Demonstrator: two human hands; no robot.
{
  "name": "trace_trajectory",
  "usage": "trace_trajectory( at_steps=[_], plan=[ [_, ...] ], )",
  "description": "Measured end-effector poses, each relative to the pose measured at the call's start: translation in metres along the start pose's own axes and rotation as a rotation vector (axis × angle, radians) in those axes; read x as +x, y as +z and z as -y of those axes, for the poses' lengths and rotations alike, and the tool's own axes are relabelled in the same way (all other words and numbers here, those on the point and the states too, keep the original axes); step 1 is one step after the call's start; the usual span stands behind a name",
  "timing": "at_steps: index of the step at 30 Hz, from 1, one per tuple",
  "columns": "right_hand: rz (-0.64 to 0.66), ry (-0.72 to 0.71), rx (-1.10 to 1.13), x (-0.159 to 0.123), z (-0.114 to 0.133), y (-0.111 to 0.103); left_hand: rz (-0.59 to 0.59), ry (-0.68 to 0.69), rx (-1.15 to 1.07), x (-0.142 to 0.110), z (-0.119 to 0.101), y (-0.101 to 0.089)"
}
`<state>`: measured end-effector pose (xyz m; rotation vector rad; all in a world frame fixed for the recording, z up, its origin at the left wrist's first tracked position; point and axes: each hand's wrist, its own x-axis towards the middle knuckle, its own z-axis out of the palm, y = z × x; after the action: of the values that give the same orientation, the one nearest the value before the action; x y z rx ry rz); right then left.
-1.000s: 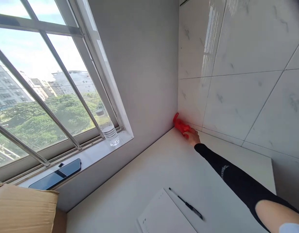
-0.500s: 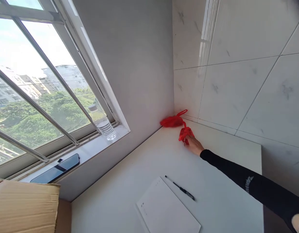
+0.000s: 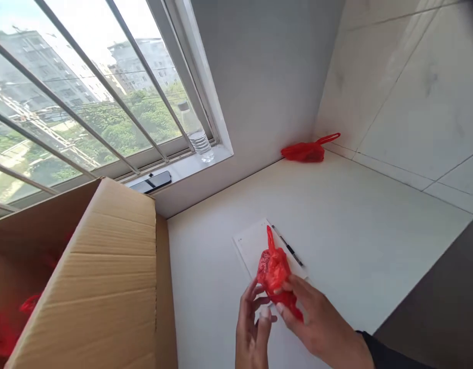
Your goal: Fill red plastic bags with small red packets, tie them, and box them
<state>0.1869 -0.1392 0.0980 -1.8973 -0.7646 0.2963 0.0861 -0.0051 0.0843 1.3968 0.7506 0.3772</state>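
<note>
Held bag: red plastic bag [image 3: 276, 266], knotted-looking bundle, handle loop up; held over notepad [image 3: 246, 246], toward near edge of tbl [image 3: 355, 230].
R hand [image 3: 321, 328]: thumb + fingers pinching bag's R side.
L hand [image 3: 247, 328]: fingers parted, slightly curled, at bag's L side; contact unclear.
Step (judged): two-handed handling of bag; thin film looks slippery, so any shift calls for firm pinch on gathered plastic.
Pen [image 3: 288, 246]: on tbl, along notepad's R edge.
2nd bag [image 3: 305, 152]: far corner of tbl, by wall.
Carton [image 3: 113, 266]: at tbl's L edge; more red bags [image 3: 1, 333] inside, partly hidden.
Carton flap: slopes btwn hands & carton's inside; in the way on that side.
Sill [image 3: 221, 152]: water bottle [image 3: 201, 143], upright; phone [image 3: 157, 181] lying flat.
</note>
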Motion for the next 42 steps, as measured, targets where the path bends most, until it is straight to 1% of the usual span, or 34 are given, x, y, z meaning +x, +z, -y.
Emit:
trace_trajectory(
  at_steps=[2,3,4,6,8,9,10,12,15,17,18,19,21,25,27,29,32,34,36,38,42],
  plan=[
    [0.153,-0.010,0.071,-0.025,0.011,0.011,-0.014,-0.022,0.039,-0.003,0.017,-0.008],
    [0.204,0.005,0.117,-0.031,0.011,0.011,-0.019,-0.037,0.096,-0.006,0.023,-0.016],
    [0.224,0.032,0.157,-0.033,0.008,0.009,-0.026,-0.051,0.159,-0.009,0.028,-0.024],
    [0.175,0.071,0.177,-0.027,-0.004,0.001,-0.055,-0.076,0.257,-0.018,0.033,-0.039],
    [0.101,0.081,0.123,-0.013,-0.018,-0.006,-0.093,-0.071,0.293,-0.025,0.033,-0.046],
    [0.095,0.079,0.094,-0.006,-0.024,-0.008,-0.101,-0.055,0.305,-0.029,0.031,-0.045],
    [0.117,0.070,0.076,0.001,-0.028,-0.009,-0.098,-0.036,0.309,-0.032,0.028,-0.041],
    [0.210,0.040,0.062,0.011,-0.034,-0.007,-0.058,0.032,0.345,-0.037,0.023,-0.028],
    [0.309,-0.044,-0.044,0.016,-0.036,-0.001,0.045,0.158,0.483,-0.039,0.019,-0.007],
    [0.329,-0.077,-0.159,0.017,-0.038,0.001,0.077,0.195,0.547,-0.038,0.020,0.001],
    [0.332,-0.082,-0.204,0.016,-0.039,0.000,0.076,0.194,0.551,-0.037,0.021,0.002],
    [0.334,-0.083,-0.234,0.016,-0.041,-0.002,0.067,0.191,0.549,-0.036,0.022,0.001],
    [0.327,-0.076,-0.257,0.015,-0.047,-0.011,0.048,0.187,0.554,-0.036,0.022,-0.007],
    [0.265,-0.024,-0.271,0.011,-0.055,-0.033,-0.027,0.165,0.568,-0.041,0.019,-0.037],
    [0.268,-0.011,-0.253,0.007,-0.052,-0.038,-0.031,0.152,0.567,-0.044,0.017,-0.050],
    [0.327,-0.034,-0.212,0.001,-0.045,-0.032,-0.015,0.147,0.561,-0.046,0.017,-0.057],
    [0.447,-0.108,-0.174,-0.009,-0.032,-0.008,0.001,0.148,0.555,-0.048,0.018,-0.057],
    [0.483,-0.147,-0.167,-0.014,-0.027,0.007,0.004,0.148,0.555,-0.049,0.018,-0.054],
    [0.485,-0.164,-0.155,-0.016,-0.027,0.014,-0.001,0.140,0.552,-0.050,0.019,-0.052],
    [0.474,-0.163,-0.145,-0.017,-0.030,0.011,-0.029,0.117,0.544,-0.050,0.021,-0.054],
    [0.433,-0.098,-0.165,-0.016,-0.035,-0.009,-0.101,0.034,0.506,-0.049,0.026,-0.066]
  ],
)
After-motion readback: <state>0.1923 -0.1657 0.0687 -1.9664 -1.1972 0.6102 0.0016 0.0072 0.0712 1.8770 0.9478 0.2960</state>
